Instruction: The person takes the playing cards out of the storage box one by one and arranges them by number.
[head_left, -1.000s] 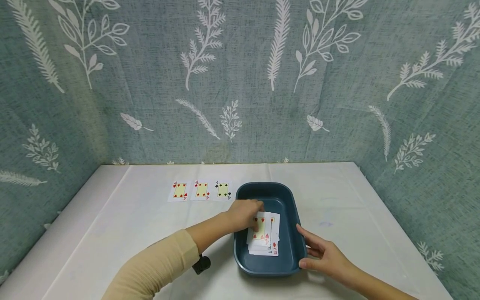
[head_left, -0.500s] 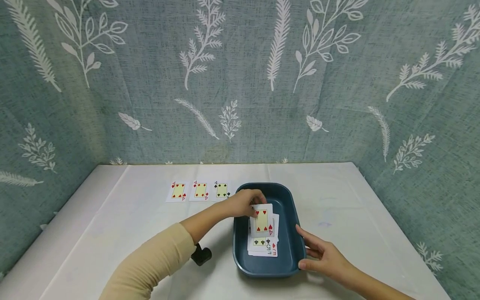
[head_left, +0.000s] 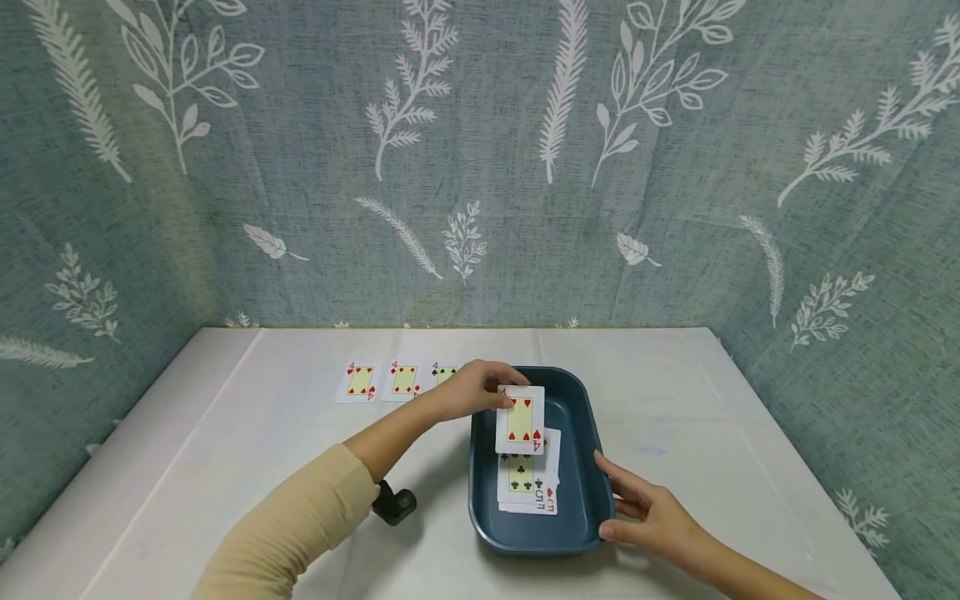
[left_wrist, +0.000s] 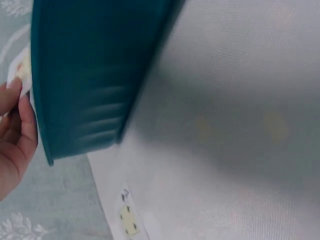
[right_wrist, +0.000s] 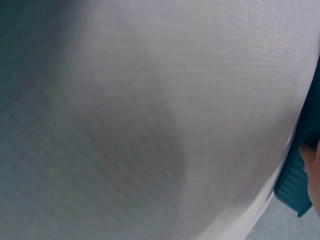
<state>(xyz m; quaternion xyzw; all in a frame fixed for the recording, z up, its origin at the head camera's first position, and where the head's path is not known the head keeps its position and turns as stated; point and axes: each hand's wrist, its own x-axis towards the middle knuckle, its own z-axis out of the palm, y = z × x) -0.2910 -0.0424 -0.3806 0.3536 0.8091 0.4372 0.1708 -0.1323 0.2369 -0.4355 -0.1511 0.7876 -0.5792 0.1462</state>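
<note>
My left hand (head_left: pixel 476 390) pinches a playing card, the four of hearts (head_left: pixel 521 427), face up over a blue-green plastic tray (head_left: pixel 483 533). Beneath it in the tray lies a loose pile of cards, a five of clubs (head_left: pixel 521 483) on top. My right hand (head_left: pixel 656 521) rests against the tray's right side, with index fingertip and thumb touching near the rim. At the left edge of the left wrist view, the fingers and part of the held card show beside the tray wall. The right wrist view catches only part of the right hand (right_wrist: pixel 313 172) at the tray.
Left of the tray, three fours lie in a row: a hearts card (head_left: pixel 360 382), a diamonds card (head_left: pixel 405 382) and a black-suited card (head_left: pixel 444 374) partly covered by the left hand. A black device (head_left: pixel 394 505) is by the left forearm. Patterned fabric (head_left: pixel 465 167) surrounds the white table (head_left: pixel 262 450).
My left hand has lifted the four of hearts off the pile and moved it up and away from me, uncovering the five of clubs. The right hand stays at the tray's side.
</note>
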